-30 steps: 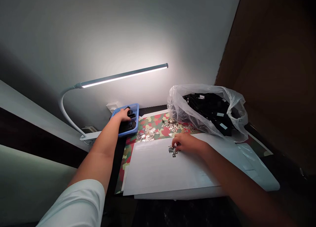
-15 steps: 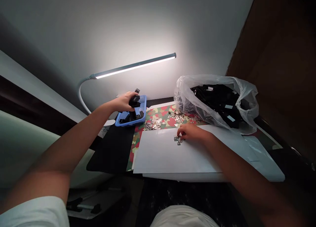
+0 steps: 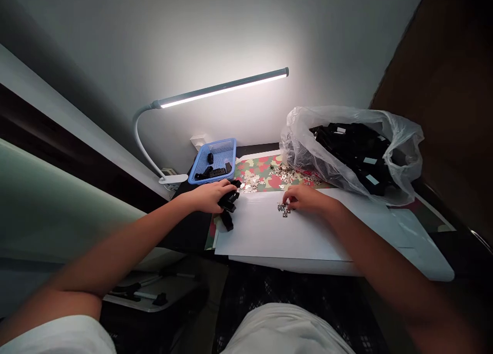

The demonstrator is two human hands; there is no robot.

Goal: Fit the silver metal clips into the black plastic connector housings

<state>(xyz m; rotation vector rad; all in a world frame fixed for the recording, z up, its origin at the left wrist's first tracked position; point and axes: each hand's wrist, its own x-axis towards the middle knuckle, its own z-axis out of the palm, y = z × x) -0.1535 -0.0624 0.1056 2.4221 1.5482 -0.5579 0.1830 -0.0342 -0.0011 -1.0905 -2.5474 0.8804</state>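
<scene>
My left hand (image 3: 211, 196) is closed around several small black plastic parts (image 3: 228, 207) at the left edge of a white sheet (image 3: 292, 236); one part hangs below the fingers. My right hand (image 3: 306, 198) rests on the sheet with its fingers pinched at a small cluster of shiny metal pieces (image 3: 284, 208). A blue plastic basket (image 3: 215, 161) behind my left hand holds a few more black parts.
More metal pieces (image 3: 265, 177) lie scattered on a camouflage-patterned mat (image 3: 265, 170). A clear plastic bag (image 3: 354, 151) full of black parts sits at the back right. A lit bar lamp (image 3: 223, 89) on a curved neck hangs over the table. A brown wall stands on the right.
My left hand lifted black parts out of the blue basket and carried them down to the sheet's left edge. My right hand stayed on the metal pieces. The camera tilted down.
</scene>
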